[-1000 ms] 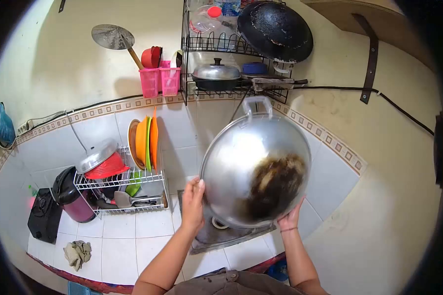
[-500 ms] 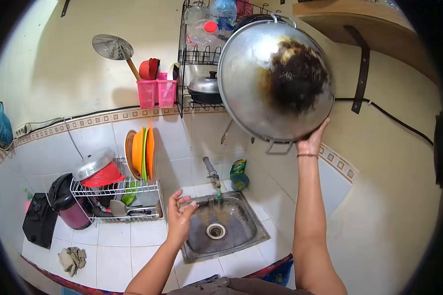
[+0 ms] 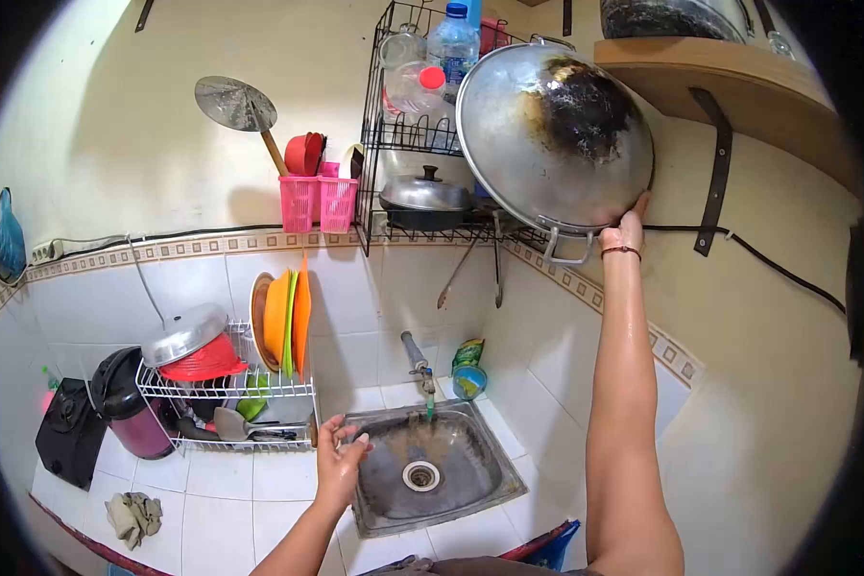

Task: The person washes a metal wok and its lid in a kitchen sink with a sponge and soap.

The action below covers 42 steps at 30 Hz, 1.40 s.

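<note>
A large metal wok (image 3: pixel 509 144) with a blackened patch on its base is raised at the upper right, leaning against the black wire rack (image 3: pixel 367 144). My right hand (image 3: pixel 626 230) grips its lower right edge, close to the lower loop handle; the fingertips behind the wok are hidden. My left hand (image 3: pixel 339 461) is over the left edge of the sink (image 3: pixel 490 494), fingers loosely curled and apart, with nothing in it. Bottles (image 3: pixel 453 43) and a lidded pan (image 3: pixel 426 197) sit on the rack beside the wok.
A wooden shelf (image 3: pixel 720 60) juts out at the upper right on a dark bracket (image 3: pixel 715 173). Left of the sink stand a dish rack (image 3: pixel 226 389), a thermos (image 3: pixel 130 408) and a crumpled cloth (image 3: pixel 134 516). Tongs (image 3: pixel 497 264) hang below the wire rack.
The wok has moved up and to the right with my right hand and tilted back against the rack. The pan and tongs show more. My left hand has shifted slightly down and left.
</note>
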Each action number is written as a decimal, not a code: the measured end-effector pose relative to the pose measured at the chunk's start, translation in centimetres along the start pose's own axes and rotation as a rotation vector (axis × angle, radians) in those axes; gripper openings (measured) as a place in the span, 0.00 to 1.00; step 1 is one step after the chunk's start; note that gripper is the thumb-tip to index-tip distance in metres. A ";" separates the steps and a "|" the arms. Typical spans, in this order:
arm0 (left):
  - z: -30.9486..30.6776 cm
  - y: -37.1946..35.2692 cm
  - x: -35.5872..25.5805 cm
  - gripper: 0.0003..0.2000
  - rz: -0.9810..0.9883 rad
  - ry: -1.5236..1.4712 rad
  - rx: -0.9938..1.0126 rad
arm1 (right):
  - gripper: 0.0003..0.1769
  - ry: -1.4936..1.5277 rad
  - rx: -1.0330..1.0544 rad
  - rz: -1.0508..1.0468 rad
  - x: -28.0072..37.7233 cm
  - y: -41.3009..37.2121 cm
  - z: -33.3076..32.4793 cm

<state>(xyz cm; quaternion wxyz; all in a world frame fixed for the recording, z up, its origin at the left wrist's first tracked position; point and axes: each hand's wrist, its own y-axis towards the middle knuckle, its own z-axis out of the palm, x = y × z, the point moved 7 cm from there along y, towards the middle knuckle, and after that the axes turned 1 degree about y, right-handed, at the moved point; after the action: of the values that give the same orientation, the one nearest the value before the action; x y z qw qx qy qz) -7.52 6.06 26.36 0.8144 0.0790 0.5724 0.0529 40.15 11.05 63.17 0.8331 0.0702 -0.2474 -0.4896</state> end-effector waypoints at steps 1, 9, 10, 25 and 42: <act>-0.1 0.1 0.2 0.29 -0.010 0.008 0.009 | 0.34 0.007 -0.017 -0.006 0.1 -0.4 0.2; 1.6 0.9 -0.6 0.27 0.011 -0.010 0.110 | 0.38 -0.065 -0.042 -0.046 -0.2 0.1 -2.7; 2.0 1.2 -1.3 0.27 0.021 -0.010 0.139 | 0.38 -0.112 -0.004 -0.066 -0.2 0.0 -3.4; 4.3 0.9 -0.3 0.27 -0.083 0.001 0.357 | 0.40 -0.147 0.053 -0.033 -1.6 -8.8 -16.1; 5.8 1.6 -0.5 0.25 0.028 0.090 0.403 | 0.38 -0.166 0.083 0.399 -3.4 -16.9 -24.7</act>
<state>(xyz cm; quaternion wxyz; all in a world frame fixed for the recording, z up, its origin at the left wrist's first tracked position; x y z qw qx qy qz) -2.22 7.16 29.05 0.7551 0.2458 0.6059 -0.0478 37.50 2.21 34.50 0.8868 0.0137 -0.3441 -0.3084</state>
